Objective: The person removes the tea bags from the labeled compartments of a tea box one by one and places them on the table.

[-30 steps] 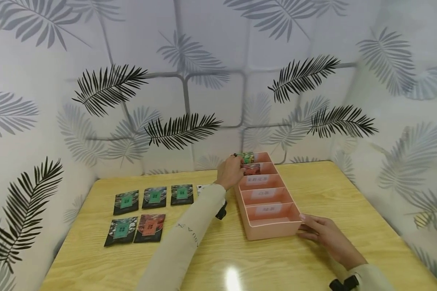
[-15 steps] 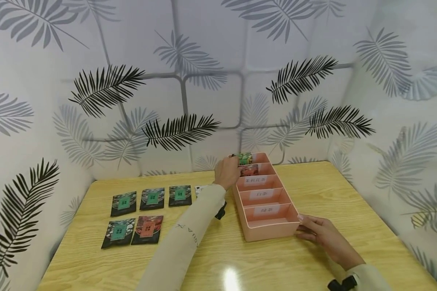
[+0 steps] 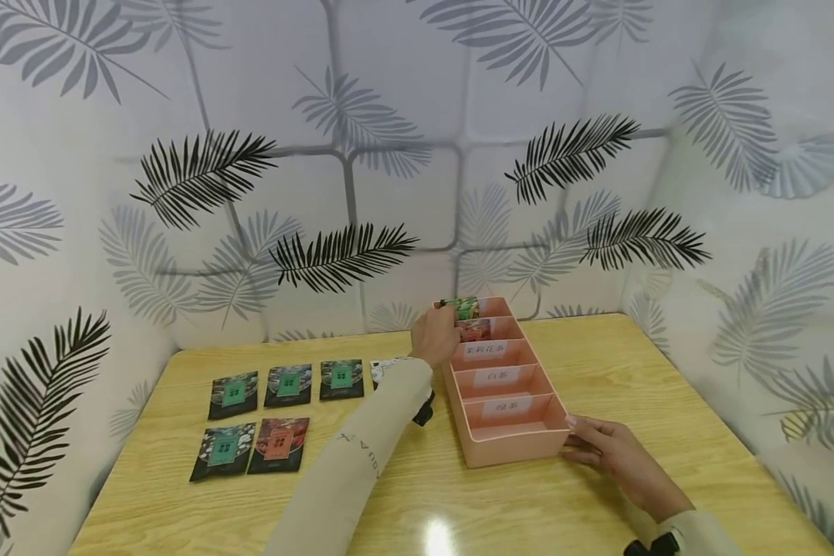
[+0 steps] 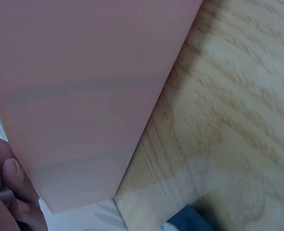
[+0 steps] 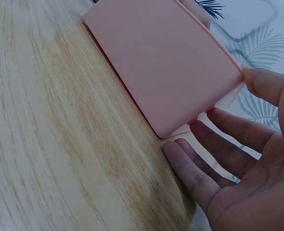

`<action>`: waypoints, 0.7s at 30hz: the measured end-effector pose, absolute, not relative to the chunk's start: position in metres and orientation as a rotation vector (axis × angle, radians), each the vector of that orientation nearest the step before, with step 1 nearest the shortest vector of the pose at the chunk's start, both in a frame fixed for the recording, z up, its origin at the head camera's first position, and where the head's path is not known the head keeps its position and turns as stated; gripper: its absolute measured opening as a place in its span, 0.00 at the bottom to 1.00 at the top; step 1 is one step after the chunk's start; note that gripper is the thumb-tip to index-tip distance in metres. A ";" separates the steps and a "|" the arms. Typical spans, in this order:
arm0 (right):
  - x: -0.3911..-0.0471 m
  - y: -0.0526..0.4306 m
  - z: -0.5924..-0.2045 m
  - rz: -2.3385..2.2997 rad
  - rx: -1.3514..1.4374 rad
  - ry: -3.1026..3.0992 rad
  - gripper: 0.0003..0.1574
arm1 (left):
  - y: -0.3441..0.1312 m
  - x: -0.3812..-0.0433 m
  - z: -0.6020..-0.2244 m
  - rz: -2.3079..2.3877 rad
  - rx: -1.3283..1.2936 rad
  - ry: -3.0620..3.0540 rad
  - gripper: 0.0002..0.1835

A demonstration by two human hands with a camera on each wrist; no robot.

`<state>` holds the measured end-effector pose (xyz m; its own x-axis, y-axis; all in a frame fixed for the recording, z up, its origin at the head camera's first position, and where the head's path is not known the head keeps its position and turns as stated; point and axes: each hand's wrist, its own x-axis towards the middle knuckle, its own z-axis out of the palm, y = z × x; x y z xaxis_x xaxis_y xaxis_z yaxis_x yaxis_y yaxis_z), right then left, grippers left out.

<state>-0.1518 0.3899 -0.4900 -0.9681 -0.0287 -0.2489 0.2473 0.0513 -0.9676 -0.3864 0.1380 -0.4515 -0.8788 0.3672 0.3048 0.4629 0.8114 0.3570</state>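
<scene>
A long pink divided box [image 3: 517,450] stands on the table. My left hand [image 3: 434,336] reaches over its far left side and pinches a red tea sachet [image 3: 476,330] in the second compartment from the back; the fingertips are mostly hidden. In the left wrist view, curled fingers [image 4: 17,175] show beside the box wall. A green-yellow tea sachet [image 3: 467,309] sits in the rearmost compartment. My right hand [image 3: 615,457] grips the box's near right corner. In the right wrist view, its thumb [image 5: 266,82] is on the rim and its fingers [image 5: 228,139] lie along the side.
Several dark tea sachets with green labels [image 3: 288,384] lie on the left of the table [image 3: 181,521], along with one red-labelled sachet [image 3: 278,445]. A whitish sachet [image 3: 382,369] is partly hidden by the left sleeve. Handwritten labels [image 3: 496,377] mark the front compartments. A leaf-patterned backdrop stands behind.
The view has shifted slightly. Both hands keep nearly the same places at the box, with the left at the red tea sachet and the right at the near corner.
</scene>
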 end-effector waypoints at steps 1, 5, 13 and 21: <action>-0.152 0.390 -0.490 -2.023 0.227 2.121 0.41 | 0.139 -0.386 -0.451 -0.604 -0.641 -2.771 0.13; -0.152 0.391 -0.490 -2.035 0.219 2.121 0.41 | 0.142 -0.387 -0.450 -0.459 -0.616 -2.758 0.13; -0.151 0.389 -0.490 -2.051 0.208 2.117 0.40 | 0.145 -0.392 -0.456 -0.273 -0.569 -2.730 0.12; -0.149 0.389 -0.487 -2.044 0.229 2.115 0.42 | 0.139 -0.397 -0.457 -0.313 -0.677 -2.640 0.04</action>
<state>-0.1492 0.3893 -0.4874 -0.9697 -0.0221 -0.2431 0.2422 0.0370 -0.9695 -0.3973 0.1392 -0.4569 -0.8047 0.4120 0.4275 0.5006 0.8579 0.1156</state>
